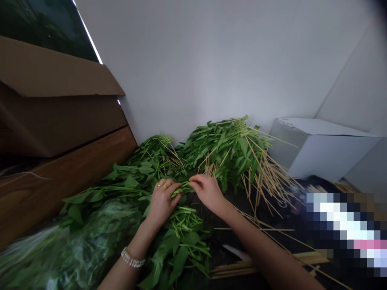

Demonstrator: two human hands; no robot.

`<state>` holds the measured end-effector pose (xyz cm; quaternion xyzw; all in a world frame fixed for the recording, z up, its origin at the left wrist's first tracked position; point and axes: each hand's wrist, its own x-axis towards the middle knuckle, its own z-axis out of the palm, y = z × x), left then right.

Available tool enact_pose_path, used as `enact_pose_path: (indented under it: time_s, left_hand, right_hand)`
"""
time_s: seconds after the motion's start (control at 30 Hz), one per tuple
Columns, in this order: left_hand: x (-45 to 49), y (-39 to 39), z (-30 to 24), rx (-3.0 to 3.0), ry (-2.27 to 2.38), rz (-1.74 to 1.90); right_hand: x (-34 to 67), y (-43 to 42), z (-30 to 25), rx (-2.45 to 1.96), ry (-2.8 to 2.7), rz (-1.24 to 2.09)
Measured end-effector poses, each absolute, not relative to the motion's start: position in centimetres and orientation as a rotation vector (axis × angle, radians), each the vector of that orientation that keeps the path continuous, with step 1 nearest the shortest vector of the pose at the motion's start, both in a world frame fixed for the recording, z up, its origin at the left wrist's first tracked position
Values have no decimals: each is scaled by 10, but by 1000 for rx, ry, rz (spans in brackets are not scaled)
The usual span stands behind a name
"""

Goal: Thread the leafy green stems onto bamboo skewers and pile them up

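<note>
My left hand, with rings on its fingers and a beaded bracelet at the wrist, is closed around a small bunch of green stems. Thumb and index finger of my right hand pinch the end of a green stem that runs from that bunch. Below my hands lies a heap of leafy greens with the cut stems toward me. A larger pile of leafy greens on bamboo skewers rests against the wall, its skewers fanning out to the right.
A plastic bag of greens lies at the lower left, more leafy greens behind it. A cardboard box stands on a wooden surface. Loose skewers lie lower right. A white box stands at right.
</note>
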<state>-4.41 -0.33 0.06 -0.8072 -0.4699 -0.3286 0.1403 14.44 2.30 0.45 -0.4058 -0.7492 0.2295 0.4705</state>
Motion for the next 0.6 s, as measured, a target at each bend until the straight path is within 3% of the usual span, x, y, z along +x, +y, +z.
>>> enact_pose_path:
  time_s: [0.17,0.3,0.43,0.6]
  left_hand:
    - [-42,-4,3,-2319,-1442,-1043]
    - [-55,2,2,-2189,-1683,-1481]
    - [-79,14,2,-1654,-1894,-1920]
    - [-79,15,5,-1601,-1845,-1954]
  right_hand:
    - [145,11,12,-1059,-2186,207]
    - [144,8,14,-1115,-2230,92]
    - [152,20,13,-1065,-1940,288]
    - [162,35,8,-1064,-1570,664]
